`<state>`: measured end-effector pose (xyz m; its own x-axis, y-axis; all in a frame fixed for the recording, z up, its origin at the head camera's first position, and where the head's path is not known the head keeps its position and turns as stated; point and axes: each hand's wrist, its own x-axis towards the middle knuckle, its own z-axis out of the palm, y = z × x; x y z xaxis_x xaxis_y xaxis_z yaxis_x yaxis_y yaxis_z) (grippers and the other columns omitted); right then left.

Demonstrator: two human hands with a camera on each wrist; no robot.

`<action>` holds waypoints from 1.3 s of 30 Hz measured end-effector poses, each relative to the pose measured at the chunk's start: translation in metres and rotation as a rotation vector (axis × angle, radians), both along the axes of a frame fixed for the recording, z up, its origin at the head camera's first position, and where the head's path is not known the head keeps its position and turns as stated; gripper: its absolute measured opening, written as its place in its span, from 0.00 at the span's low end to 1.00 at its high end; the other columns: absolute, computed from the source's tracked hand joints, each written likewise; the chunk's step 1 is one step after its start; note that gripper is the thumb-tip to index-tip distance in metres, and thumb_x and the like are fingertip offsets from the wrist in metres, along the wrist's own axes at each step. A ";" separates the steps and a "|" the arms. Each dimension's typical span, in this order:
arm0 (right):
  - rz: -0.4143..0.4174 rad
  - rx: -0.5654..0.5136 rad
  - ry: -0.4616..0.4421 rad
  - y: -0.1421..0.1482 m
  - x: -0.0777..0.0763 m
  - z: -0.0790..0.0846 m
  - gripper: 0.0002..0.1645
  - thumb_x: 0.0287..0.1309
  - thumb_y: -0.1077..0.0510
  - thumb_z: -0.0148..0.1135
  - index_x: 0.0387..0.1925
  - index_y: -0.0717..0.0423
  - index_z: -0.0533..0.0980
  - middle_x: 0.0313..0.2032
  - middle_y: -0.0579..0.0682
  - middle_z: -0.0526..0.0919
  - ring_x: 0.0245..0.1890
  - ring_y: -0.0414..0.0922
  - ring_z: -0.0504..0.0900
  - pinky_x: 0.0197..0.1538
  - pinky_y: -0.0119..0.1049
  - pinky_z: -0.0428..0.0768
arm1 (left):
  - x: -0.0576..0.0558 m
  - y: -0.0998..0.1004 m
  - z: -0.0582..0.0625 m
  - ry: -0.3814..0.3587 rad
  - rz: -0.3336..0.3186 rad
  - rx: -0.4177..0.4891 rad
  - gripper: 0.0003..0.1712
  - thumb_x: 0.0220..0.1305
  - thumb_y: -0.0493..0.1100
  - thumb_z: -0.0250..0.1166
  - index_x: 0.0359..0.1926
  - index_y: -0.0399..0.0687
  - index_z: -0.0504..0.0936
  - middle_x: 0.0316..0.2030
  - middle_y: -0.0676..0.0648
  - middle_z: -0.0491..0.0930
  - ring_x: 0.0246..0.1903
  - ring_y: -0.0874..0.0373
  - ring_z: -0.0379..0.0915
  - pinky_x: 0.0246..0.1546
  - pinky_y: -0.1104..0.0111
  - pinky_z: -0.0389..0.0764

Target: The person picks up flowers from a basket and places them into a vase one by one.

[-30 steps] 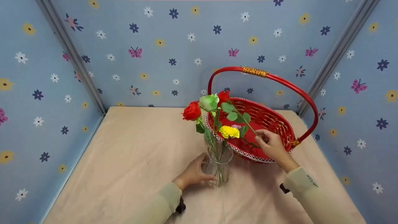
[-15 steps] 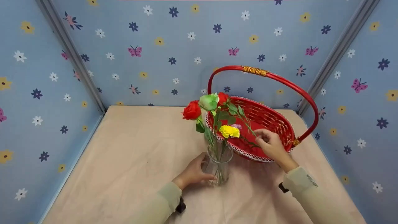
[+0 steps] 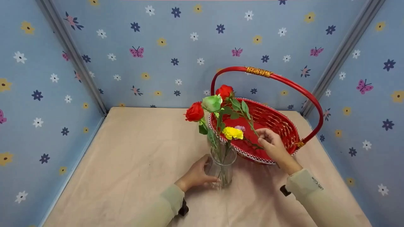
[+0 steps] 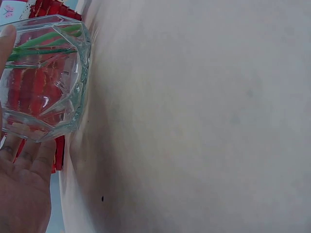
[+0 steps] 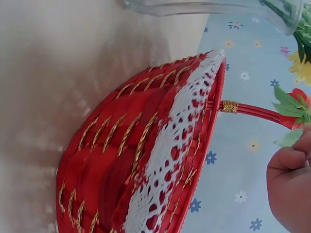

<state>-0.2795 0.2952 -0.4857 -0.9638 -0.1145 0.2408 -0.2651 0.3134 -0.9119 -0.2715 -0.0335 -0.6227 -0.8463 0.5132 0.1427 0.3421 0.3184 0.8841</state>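
Observation:
My left hand (image 3: 197,175) holds the clear glass vase (image 3: 224,175) low on its left side; the left wrist view shows thumb and fingers on opposite sides of the glass (image 4: 48,92). Green stems stand inside the vase. Above its rim are a red rose (image 3: 194,112), a green rose (image 3: 212,103) and a yellow carnation (image 3: 233,133). Over the red basket, my right hand (image 3: 274,146) pinches the leafy stem of another red rose (image 3: 225,91), whose head leans left behind the green one. The right wrist view shows part of that rose (image 5: 294,109).
The red woven basket (image 3: 281,124), with a white lace rim and arched handle (image 3: 293,86), stands right behind the vase. A small purple flower (image 3: 240,128) with a dark stem lies in it. Blue patterned walls (image 3: 176,34) enclose the cloth-covered table (image 3: 132,164).
The red rose in my right hand has risen and its leaves have turned. My right hand shifted slightly up and left. The left hand and vase have stayed in place.

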 end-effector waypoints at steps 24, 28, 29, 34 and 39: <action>0.208 -0.129 -0.305 -0.011 0.010 0.040 0.08 0.76 0.64 0.62 0.52 0.56 0.77 0.39 0.52 0.84 0.34 0.48 0.87 0.42 0.37 0.91 | -0.001 0.000 -0.001 -0.015 -0.002 0.016 0.54 0.53 0.55 0.88 0.75 0.50 0.69 0.68 0.47 0.79 0.70 0.48 0.76 0.75 0.51 0.77; 0.235 -0.147 -0.309 -0.015 0.012 0.045 0.06 0.76 0.65 0.63 0.50 0.56 0.77 0.39 0.53 0.86 0.34 0.48 0.88 0.42 0.40 0.93 | -0.001 0.000 0.000 -0.012 -0.004 0.019 0.53 0.52 0.55 0.88 0.74 0.51 0.70 0.67 0.48 0.79 0.69 0.49 0.77 0.74 0.51 0.77; 0.236 -0.154 -0.304 -0.017 0.012 0.047 0.06 0.76 0.65 0.63 0.49 0.57 0.77 0.39 0.54 0.86 0.34 0.48 0.87 0.42 0.41 0.93 | -0.001 0.000 0.001 -0.012 -0.004 0.020 0.53 0.52 0.55 0.88 0.74 0.51 0.70 0.67 0.48 0.79 0.69 0.49 0.77 0.74 0.51 0.77; 0.253 -0.191 -0.251 -0.025 0.014 0.052 0.07 0.74 0.66 0.64 0.49 0.63 0.76 0.37 0.51 0.87 0.34 0.46 0.88 0.42 0.42 0.94 | 0.000 0.000 0.001 -0.016 -0.005 0.024 0.53 0.52 0.53 0.88 0.74 0.49 0.69 0.68 0.47 0.78 0.70 0.49 0.76 0.74 0.51 0.77; 0.272 -0.185 -0.186 -0.032 0.016 0.057 0.09 0.73 0.66 0.65 0.50 0.61 0.74 0.38 0.51 0.88 0.34 0.45 0.90 0.42 0.42 0.93 | 0.000 -0.001 0.001 -0.031 -0.008 0.021 0.52 0.54 0.52 0.88 0.74 0.48 0.69 0.69 0.45 0.78 0.71 0.49 0.75 0.75 0.50 0.76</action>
<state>-0.2636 0.2635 -0.4282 -0.9334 -0.3432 0.1050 -0.1403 0.0796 -0.9869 -0.2713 -0.0341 -0.6221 -0.8461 0.5176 0.1274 0.3174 0.2972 0.9005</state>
